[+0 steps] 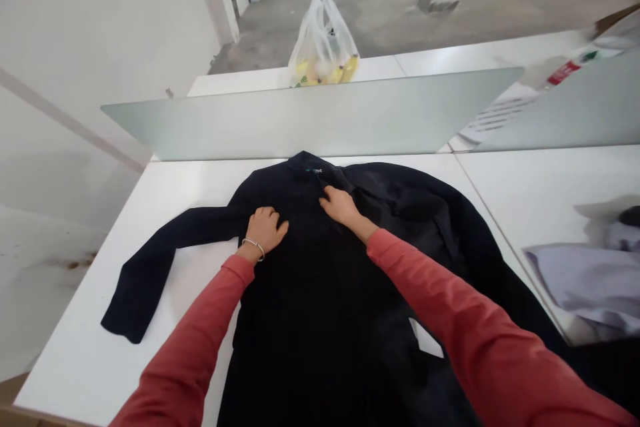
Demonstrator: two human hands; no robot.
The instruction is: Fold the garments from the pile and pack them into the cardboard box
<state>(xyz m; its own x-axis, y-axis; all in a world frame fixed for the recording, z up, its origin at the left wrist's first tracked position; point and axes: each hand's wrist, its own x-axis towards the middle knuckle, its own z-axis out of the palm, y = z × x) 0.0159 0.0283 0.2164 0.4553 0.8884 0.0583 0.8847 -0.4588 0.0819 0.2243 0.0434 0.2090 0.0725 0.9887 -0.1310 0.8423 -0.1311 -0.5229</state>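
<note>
A dark jacket (300, 313) lies spread over the white table, its collar toward the far edge and one sleeve (145, 280) stretched out to the left. A small printed label (315, 171) shows inside the collar. My left hand (267, 228) rests on the chest near the left armhole, thumb apart and fingers slightly bent on the cloth. Just below the collar, my right hand (341, 205) pinches the front edge of the jacket. Shinier lining shows on the right side. A white tag (427, 339) lies lower down, beside my right forearm.
A frosted glass divider (310, 123) stands along the table's (200, 293) far edge. Behind it sits a plastic bag (324, 47) with yellow items inside. Light grey cloth (585, 280) lies at the right. A wall (100, 27) rises on the left.
</note>
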